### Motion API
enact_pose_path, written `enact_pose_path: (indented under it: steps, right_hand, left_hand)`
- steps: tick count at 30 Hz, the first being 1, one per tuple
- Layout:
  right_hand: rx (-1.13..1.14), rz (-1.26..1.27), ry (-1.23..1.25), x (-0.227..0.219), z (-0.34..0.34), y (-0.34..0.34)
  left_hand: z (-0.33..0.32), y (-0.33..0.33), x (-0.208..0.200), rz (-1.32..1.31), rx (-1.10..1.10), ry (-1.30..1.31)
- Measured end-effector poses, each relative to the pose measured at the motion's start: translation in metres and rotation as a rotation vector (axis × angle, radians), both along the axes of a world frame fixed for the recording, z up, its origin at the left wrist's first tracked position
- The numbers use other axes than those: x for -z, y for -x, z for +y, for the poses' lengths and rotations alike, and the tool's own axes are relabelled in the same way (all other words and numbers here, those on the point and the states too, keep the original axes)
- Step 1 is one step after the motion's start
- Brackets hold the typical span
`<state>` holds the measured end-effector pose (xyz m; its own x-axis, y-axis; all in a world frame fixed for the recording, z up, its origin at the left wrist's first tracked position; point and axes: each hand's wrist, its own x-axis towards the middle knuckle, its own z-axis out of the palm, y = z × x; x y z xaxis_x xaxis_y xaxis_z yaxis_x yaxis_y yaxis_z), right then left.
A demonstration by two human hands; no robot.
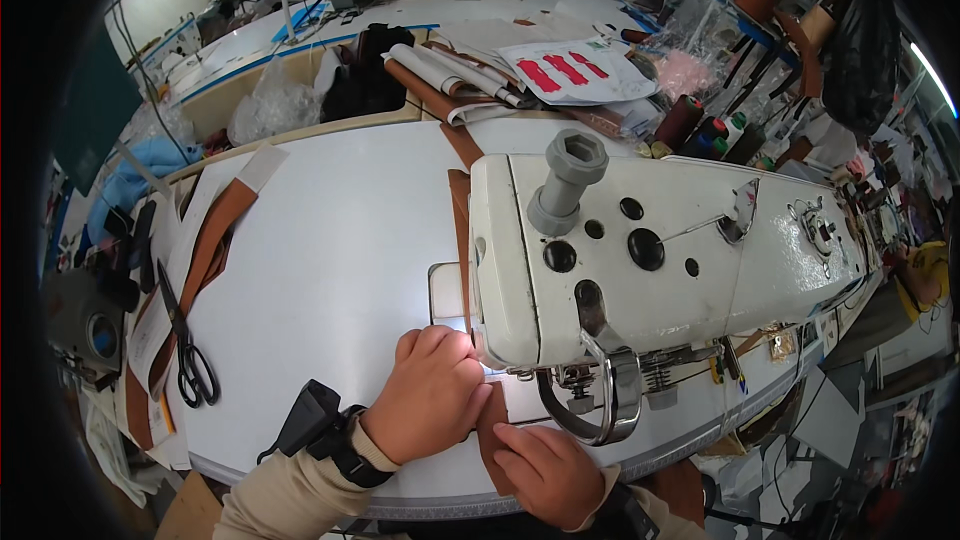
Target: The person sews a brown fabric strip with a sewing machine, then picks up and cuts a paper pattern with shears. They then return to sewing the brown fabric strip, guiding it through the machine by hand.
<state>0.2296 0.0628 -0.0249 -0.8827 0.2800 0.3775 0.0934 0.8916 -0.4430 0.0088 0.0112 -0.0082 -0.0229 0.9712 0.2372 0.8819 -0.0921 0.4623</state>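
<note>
A brown strip of fabric or leather [494,448] runs under the head of a white sewing machine [640,250]. Its far part [461,225] comes out behind the machine's left end. My left hand [430,398] is closed, its curled fingers on the strip beside the lit needle area. The machine and my knuckles hide the needle and presser foot. Nearer to me, my right hand [550,472] grips the strip's right edge between bent fingers and thumb; the thumb is partly hidden.
Black-handled scissors [185,340] lie at the left beside brown and white strips [215,230]. Rolled material [450,85] and a sheet with red shapes [575,70] lie behind the machine. Thread cones [680,120] stand at the back right. A ruler tape [450,508] follows the table's front edge.
</note>
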Motion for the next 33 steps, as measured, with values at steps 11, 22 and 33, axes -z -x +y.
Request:
enact_pose_path:
  steps: [11, 22, 33]
  right_hand:
    - [-0.032, -0.124, -0.015, -0.012, 0.014, 0.004]
    - [-0.105, -0.169, -0.113, -0.021, 0.036, 0.01]
    - [-0.022, -0.185, -0.214, -0.017, 0.05, 0.019]
  left_hand:
    - [-0.001, -0.003, 0.0, -0.031, -0.024, 0.016]
    - [-0.008, -0.006, -0.005, 0.036, 0.029, -0.148]
    - [-0.015, -0.001, -0.01, 0.159, 0.095, -0.094]
